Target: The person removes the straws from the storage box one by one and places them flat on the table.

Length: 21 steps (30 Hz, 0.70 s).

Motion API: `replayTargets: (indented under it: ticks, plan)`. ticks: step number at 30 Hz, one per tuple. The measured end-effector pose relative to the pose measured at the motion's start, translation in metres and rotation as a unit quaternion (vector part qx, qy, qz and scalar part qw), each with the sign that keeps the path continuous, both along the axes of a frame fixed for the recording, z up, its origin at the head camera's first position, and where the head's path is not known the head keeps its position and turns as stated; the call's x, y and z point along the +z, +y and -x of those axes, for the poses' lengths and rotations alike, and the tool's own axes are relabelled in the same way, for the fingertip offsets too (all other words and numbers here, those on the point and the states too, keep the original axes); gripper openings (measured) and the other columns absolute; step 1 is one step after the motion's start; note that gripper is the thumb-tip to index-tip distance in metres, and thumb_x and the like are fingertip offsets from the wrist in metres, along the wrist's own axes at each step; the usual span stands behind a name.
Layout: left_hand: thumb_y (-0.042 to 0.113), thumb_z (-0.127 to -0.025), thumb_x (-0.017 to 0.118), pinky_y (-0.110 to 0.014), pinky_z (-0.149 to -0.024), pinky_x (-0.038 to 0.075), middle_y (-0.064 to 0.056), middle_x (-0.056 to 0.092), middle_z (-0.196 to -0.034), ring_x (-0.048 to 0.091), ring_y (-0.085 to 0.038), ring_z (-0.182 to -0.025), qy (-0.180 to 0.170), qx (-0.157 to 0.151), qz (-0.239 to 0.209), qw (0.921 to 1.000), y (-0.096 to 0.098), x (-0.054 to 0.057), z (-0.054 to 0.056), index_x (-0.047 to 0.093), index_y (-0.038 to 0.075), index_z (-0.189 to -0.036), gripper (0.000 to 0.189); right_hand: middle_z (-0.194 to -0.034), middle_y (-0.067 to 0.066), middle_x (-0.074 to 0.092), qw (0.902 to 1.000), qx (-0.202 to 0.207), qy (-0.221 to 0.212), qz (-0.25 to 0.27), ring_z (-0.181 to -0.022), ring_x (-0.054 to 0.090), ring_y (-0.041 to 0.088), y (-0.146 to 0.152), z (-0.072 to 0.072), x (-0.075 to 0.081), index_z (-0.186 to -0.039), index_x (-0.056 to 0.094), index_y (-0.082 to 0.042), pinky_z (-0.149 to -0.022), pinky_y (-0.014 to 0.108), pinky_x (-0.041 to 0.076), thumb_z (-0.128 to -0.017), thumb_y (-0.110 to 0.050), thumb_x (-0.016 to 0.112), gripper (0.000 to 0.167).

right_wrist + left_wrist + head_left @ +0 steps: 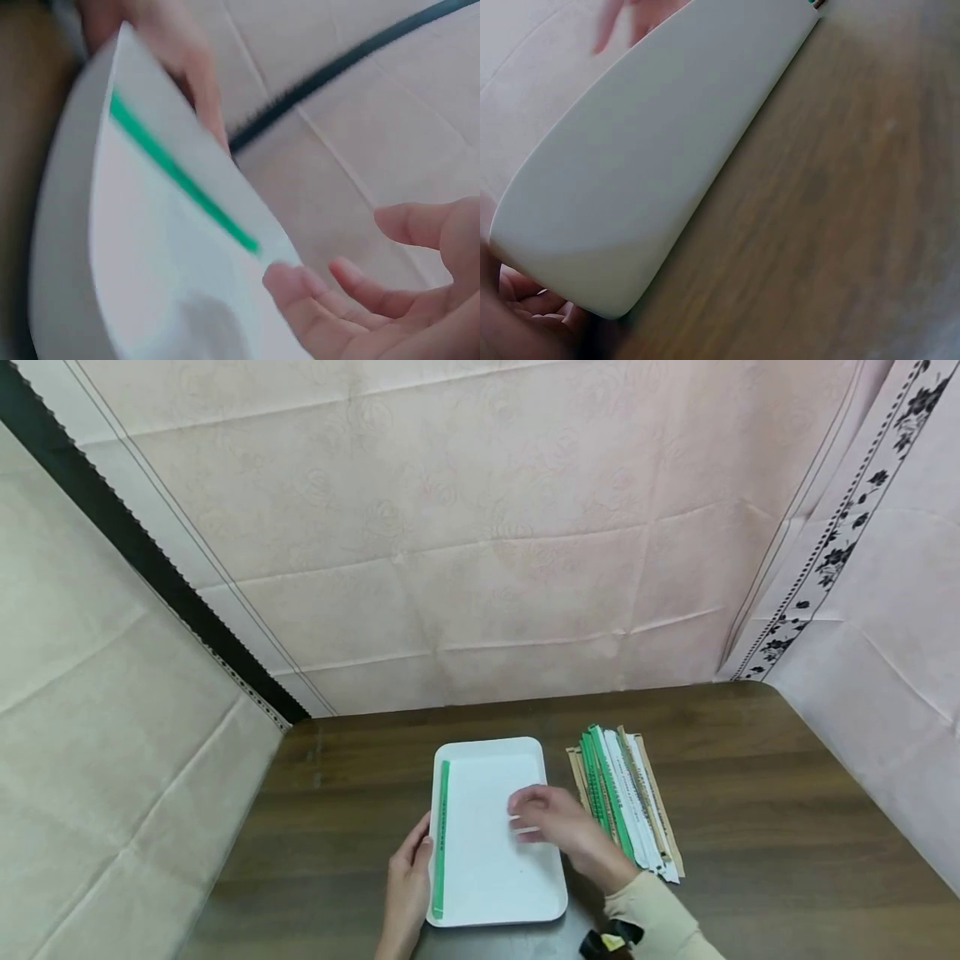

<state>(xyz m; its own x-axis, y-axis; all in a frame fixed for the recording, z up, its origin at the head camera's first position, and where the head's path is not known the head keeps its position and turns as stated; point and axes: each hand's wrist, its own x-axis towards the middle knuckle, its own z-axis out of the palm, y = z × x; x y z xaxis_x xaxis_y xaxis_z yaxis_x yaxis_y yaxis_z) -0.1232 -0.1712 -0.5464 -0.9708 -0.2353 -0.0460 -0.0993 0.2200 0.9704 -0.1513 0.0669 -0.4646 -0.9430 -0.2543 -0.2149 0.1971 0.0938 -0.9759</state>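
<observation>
A white rectangular tray is on the brown table, with one narrow green strip lying lengthwise along its left side. My left hand grips the tray's left edge, the thumb at the rim; curled fingers show beside the tray's lower end in the left wrist view. Over the right half of the tray hovers my right hand, its fingers loosely bent and holding nothing. The right wrist view shows that hand's spread fingers near the tray's rim. What kind of thing the green strip is cannot be told.
Right of the tray lies a pile of narrow green, white and tan strips, close to my right forearm. The wooden table extends to both sides. Pale patterned sheets hang behind it and along its sides.
</observation>
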Motion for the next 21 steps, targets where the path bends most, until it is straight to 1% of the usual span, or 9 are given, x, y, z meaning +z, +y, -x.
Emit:
replayTargets:
  ticks: [3,6,8,10,13,17,19,21]
  plan:
    - [0.01,-0.112,0.048,-0.025,-0.09,0.051,-0.013,0.057,-0.154,0.058,-0.028,-0.133,0.003,0.0,-0.008,1.0,-0.001,-0.002,0.0,0.057,0.01,-0.153,0.042,-0.119,0.024,0.066,0.9979,0.036,-0.039,0.038,-0.105,0.069,0.031,-0.027,0.003,-0.007,-0.124,0.062,0.009,-0.094,0.048,0.059,-0.104,-0.009,0.061,0.027]
    - [0.01,-0.112,0.048,-0.024,-0.087,0.053,-0.014,0.058,-0.153,0.06,-0.029,-0.131,0.009,-0.001,-0.015,0.9998,-0.002,-0.003,-0.001,0.057,0.01,-0.153,0.042,-0.121,0.023,0.068,0.9924,0.054,-0.087,0.069,-0.108,0.072,0.033,-0.051,0.008,-0.015,-0.133,0.06,0.009,-0.091,0.045,0.06,-0.105,-0.011,0.061,0.035]
    - [0.01,-0.112,0.048,-0.024,-0.089,0.053,-0.015,0.058,-0.153,0.059,-0.03,-0.133,0.016,-0.008,-0.018,0.9997,-0.002,-0.003,-0.001,0.057,0.009,-0.153,0.042,-0.123,0.024,0.068,0.9884,0.06,-0.114,0.08,-0.109,0.073,0.035,-0.063,0.011,-0.019,-0.14,0.057,0.009,-0.089,0.043,0.061,-0.106,-0.011,0.06,0.04]
    - [0.011,-0.112,0.048,-0.023,-0.091,0.052,-0.015,0.058,-0.153,0.057,-0.03,-0.136,0.021,-0.015,-0.021,0.9994,-0.002,-0.002,-0.002,0.056,0.008,-0.153,0.042,-0.124,0.025,0.067,0.9851,0.06,-0.135,0.088,-0.11,0.073,0.037,-0.072,0.013,-0.022,-0.143,0.054,0.01,-0.087,0.042,0.062,-0.106,-0.01,0.058,0.042]
    - [0.011,-0.112,0.048,-0.02,-0.095,0.049,-0.015,0.057,-0.154,0.053,-0.031,-0.14,0.03,-0.025,-0.022,0.999,-0.001,0.0,-0.003,0.056,0.006,-0.153,0.042,-0.123,0.025,0.067,0.9836,0.058,-0.147,0.087,-0.107,0.075,0.038,-0.079,0.015,-0.024,-0.145,0.051,0.012,-0.085,0.041,0.062,-0.106,-0.008,0.056,0.044]
    - [0.011,-0.111,0.05,-0.018,-0.097,0.046,-0.015,0.058,-0.153,0.052,-0.03,-0.141,0.037,-0.023,-0.022,0.9988,-0.001,0.001,-0.003,0.056,0.006,-0.153,0.042,-0.122,0.023,0.069,0.9834,0.057,-0.149,0.086,-0.103,0.077,0.035,-0.084,0.017,-0.026,-0.146,0.048,0.013,-0.081,0.039,0.063,-0.107,-0.008,0.055,0.045]
    - [0.011,-0.111,0.05,-0.018,-0.098,0.046,-0.015,0.057,-0.153,0.052,-0.029,-0.141,0.038,-0.022,-0.023,0.9988,-0.002,0.001,-0.003,0.056,0.005,-0.153,0.042,-0.121,0.022,0.069,0.984,0.057,-0.147,0.082,-0.098,0.078,0.032,-0.086,0.019,-0.027,-0.144,0.049,0.013,-0.079,0.036,0.063,-0.107,-0.008,0.055,0.043]
    - [0.011,-0.111,0.05,-0.019,-0.098,0.046,-0.015,0.058,-0.153,0.052,-0.029,-0.141,0.039,-0.022,-0.024,0.9987,-0.002,0.001,-0.003,0.056,0.005,-0.152,0.042,-0.117,0.021,0.07,0.9859,0.056,-0.14,0.072,-0.09,0.078,0.026,-0.088,0.02,-0.029,-0.137,0.055,0.012,-0.075,0.032,0.063,-0.107,-0.007,0.055,0.036]
